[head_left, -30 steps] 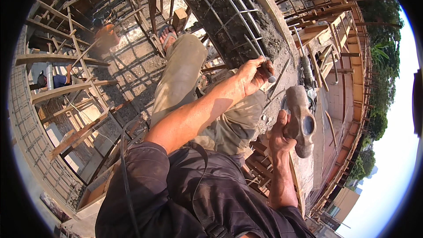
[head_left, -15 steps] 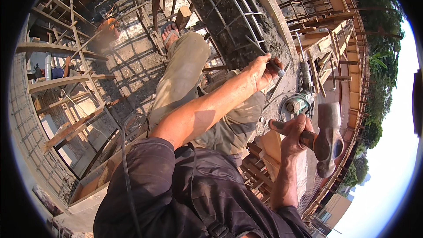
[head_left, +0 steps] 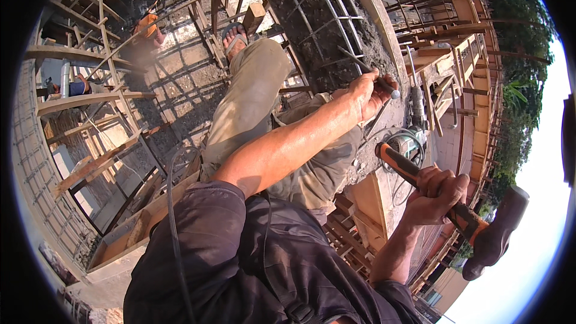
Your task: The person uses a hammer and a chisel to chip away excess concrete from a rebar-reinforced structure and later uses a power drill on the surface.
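My left hand (head_left: 371,95) is closed around a steel chisel (head_left: 354,59). Its narrow end points toward the rough grey concrete (head_left: 303,39) beside the exposed rebar (head_left: 337,7); I cannot tell whether the tip touches. The chisel's round struck end sticks out past my fingers. My right hand (head_left: 435,192) grips the middle of a hammer's black and orange handle. The heavy metal head of the hammer (head_left: 497,233) is raised out to the right, apart from the chisel.
A green and grey power tool (head_left: 408,144) with a coiled cord lies on the concrete ledge past my hands. My sandalled foot (head_left: 234,39) rests at upper left. Below are wooden props (head_left: 90,105), a person in orange (head_left: 146,26) and another in blue (head_left: 78,87).
My right hand and the hammer have swung right and away from the chisel. My left hand keeps hold of the chisel; the view has shifted slightly.
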Motion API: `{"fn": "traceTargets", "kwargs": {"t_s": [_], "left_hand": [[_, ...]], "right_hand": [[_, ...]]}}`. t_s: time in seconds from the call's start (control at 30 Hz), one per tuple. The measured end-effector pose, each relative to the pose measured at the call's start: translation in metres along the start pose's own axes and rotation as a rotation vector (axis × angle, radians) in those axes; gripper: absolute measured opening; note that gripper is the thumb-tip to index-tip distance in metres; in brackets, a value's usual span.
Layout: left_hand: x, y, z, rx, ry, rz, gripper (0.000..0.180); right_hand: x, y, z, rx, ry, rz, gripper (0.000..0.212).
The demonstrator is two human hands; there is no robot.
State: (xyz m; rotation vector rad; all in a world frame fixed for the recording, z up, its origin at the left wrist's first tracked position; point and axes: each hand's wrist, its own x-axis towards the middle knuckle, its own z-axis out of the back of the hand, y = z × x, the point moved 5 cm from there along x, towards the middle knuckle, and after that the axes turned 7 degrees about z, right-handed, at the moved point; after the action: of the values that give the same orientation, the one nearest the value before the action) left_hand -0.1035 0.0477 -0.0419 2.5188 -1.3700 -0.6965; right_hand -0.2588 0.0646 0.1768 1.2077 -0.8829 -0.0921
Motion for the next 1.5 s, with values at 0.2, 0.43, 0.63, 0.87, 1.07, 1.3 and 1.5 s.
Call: {"fn": "traceTargets", "kwargs": {"t_s": [0.2, 0.43, 0.63, 0.87, 1.07, 1.3, 1.5], "left_hand": [[0.003, -0.005, 0.0, 0.139, -0.081, -0.009, 0.023], [0.008, -0.005, 0.004, -0.029, 0.022, 0.024, 0.023], [0.035, -0.001, 0.019, 0.067, 0.172, -0.013, 0.026], [0.02, -0.002, 0.003, -0.052, 0.073, 0.033, 0.025], [0.018, 0.004, -0.003, -0.111, 0.028, 0.015, 0.022], [0.024, 0.01, 0.008, 0.09, 0.064, 0.059, 0.026], [0.036, 0.006, -0.003, -0.109, 0.071, 0.049, 0.028]], "right_hand": [[-0.041, -0.06, 0.014, -0.861, 0.318, -0.596, 0.036], [0.028, 0.066, -0.003, -0.176, -0.076, 0.079, 0.042], [-0.024, -0.083, 0.014, -0.847, 0.368, -0.671, 0.039], [-0.009, 0.017, -0.017, -0.568, 0.081, -0.266, 0.028], [0.026, 0.046, -0.007, -0.05, -0.286, 0.147, 0.045], [-0.039, -0.07, 0.017, -0.894, 0.326, -0.646, 0.037], [0.028, 0.059, -0.007, -0.406, -0.081, -0.064, 0.041]]}}
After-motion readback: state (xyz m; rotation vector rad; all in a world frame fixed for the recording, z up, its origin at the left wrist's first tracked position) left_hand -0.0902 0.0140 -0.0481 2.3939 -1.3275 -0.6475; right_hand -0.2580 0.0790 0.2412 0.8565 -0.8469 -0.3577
